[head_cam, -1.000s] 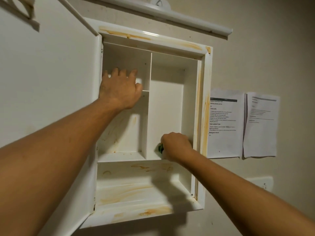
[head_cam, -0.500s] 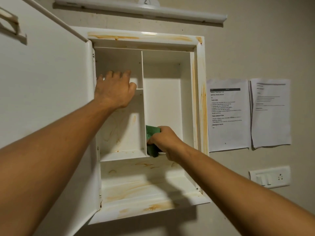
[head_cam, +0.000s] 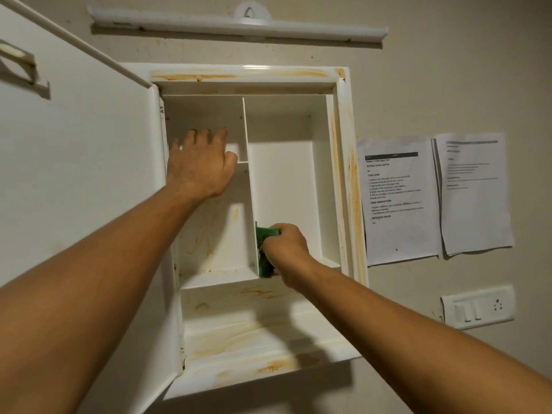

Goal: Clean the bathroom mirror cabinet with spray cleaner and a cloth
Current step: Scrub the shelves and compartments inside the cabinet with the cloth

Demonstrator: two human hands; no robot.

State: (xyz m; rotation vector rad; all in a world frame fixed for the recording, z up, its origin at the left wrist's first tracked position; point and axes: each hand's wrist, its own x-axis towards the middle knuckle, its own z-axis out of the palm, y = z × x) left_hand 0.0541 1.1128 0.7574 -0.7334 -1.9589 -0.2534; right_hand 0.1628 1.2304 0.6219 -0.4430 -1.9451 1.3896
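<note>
A beige wall (head_cam: pixel 448 70) carries the stained white cabinet (head_cam: pixel 346 174) at the frame's centre, its door (head_cam: pixel 89 174) swung left. Our right hand (head_cam: pixel 283 249) closes its grip round the green cloth (head_cam: pixel 264 234), low in the right compartment against the divider (head_cam: pixel 251 204). Our left hand (head_cam: pixel 200 165) rests in the upper-left compartment, its grip slack and empty.

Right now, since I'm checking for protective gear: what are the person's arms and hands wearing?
Nothing that shows. The left hand and right hand are ungloved, with no ring visible. The left forearm and right forearm are bare to the frame's edge: no sleeves, watch, bracelet or markings in view.
</note>
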